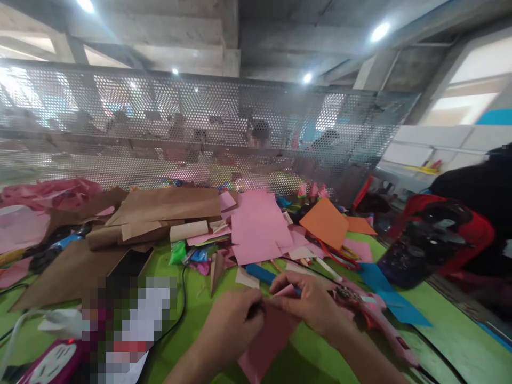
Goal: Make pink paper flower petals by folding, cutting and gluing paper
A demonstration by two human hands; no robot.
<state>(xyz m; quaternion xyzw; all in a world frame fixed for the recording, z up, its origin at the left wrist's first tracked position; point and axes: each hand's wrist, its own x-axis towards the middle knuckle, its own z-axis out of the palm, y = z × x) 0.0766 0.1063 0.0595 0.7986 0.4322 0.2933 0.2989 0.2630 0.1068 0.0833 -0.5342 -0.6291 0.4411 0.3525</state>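
A: Where is the pink paper (274, 341) to be found?

B: It is held over the green table (452, 314), between the two hands and mostly below their fingertips. Its long axis is slanted, from the upper right near the right hand (310, 301) down to the lower left, toward the person's body.

A: Can one hand be called the nearer?

B: Neither can be so called, because the upper edge of the paper is reached by both.

A: And how are the hands posed?

B: The left hand (234, 322) is placed at the left side, with its back turned upward and its fingers curled into a pinch at the edge; how firmly the paper is gripped there cannot be told. The right hand is turned inward from the right, its thumb and forefinger closed upon the edge, where a small raised flap is seen.

A: What is seen close by?

B: A blue stick (260, 273) is seen just beyond the fingertips, and a pink glue gun (390, 325) is laid to the right of the right hand
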